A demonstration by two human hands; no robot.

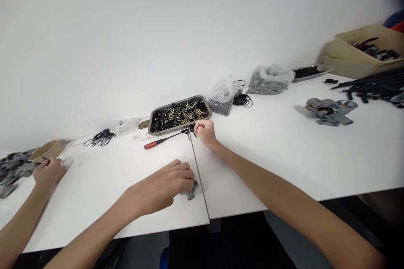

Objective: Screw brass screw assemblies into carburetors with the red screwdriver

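Metal tray [176, 127]: no lettering legible on rim or front wall.
Screwdriver [162, 140], just in front of the tray: no brand readable on its handle.
Plastic bag [221, 97], just right of the tray: no readable label.
Cream bin [350, 65], far right of the tray: no readable number.
Grey casting [190, 194], nearer than the tray: partly covered, nothing readable.

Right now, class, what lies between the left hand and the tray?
In the head view, between the left hand and the tray lie a screwdriver and, at its tip, a few small parts.
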